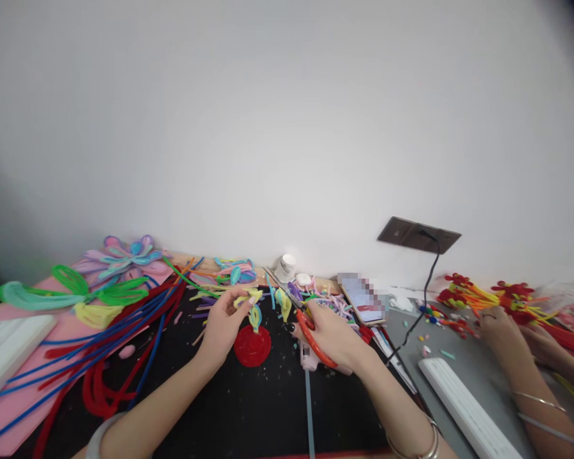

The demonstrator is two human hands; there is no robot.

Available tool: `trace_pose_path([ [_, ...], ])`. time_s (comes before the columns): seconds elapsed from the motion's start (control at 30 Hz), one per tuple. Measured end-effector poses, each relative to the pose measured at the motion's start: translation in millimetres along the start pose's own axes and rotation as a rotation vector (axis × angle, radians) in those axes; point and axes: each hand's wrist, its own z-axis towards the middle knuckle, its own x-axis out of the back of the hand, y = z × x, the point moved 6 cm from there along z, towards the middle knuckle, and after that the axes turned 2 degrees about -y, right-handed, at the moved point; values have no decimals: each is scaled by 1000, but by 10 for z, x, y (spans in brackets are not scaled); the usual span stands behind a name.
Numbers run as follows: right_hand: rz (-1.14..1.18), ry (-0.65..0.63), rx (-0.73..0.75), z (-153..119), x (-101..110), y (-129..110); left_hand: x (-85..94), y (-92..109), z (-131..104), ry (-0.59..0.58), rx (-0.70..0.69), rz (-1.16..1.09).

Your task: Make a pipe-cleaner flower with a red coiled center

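Observation:
My left hand (229,315) pinches a small yellow and blue pipe-cleaner piece (255,315), whose lower end hangs over a round red coil (252,347) on the black mat (229,408). In my right hand (332,335) are scissors with orange-red handles (310,338); their blades point up and to the left. Just left of the scissors is another yellow looped piece (283,305). A pale pink glue gun (309,357) with a grey stick (309,408) lies under my right hand, which partly covers it.
Blue and red pipe cleaners (124,338) and a green flower piece (69,296) lie left. Behind are a white cup (286,268) and a phone (362,298). At right, a black cable (426,287), a white bar (469,405) and another person's hands (500,338) near red figures (514,299).

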Motion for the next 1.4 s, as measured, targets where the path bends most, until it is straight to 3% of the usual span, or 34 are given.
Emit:
trace_pose_path([
  [0.13,-60,-41,20,-16,-51,-61,-9,62,-28,-4,-34,5],
  [0.3,-38,-21,60,-2,-76,-43,-26,-8,-39,-67,11,-18],
  [0.5,-208,206,-104,118,178,517,-70,-64,-31,-138,-12,20],
  [0.67,-277,243,-263,210,144,1065,-126,-71,-42,-213,27,28],
  [0.83,-271,211,-293,223,27,1207,-175,-80,-73,-282,80,54],
  [0.97,-262,284,-261,163,138,922,-220,-129,-106,-336,114,99],
  [1.07,-61,416,-3,126,186,362,-259,-150,-143,-384,94,166],
  [1.13,94,313,210,150,48,-56,-286,-152,-173,-424,60,203],
  [1.2,161,254,301,187,-100,-350,-308,-143,-201,-464,11,244],
  [1.3,212,211,306,277,-276,-510,-302,-126,-211,-457,-51,325],
  [1.4,248,214,323,327,-330,-486,-297,-140,-202,-448,-37,323],
])
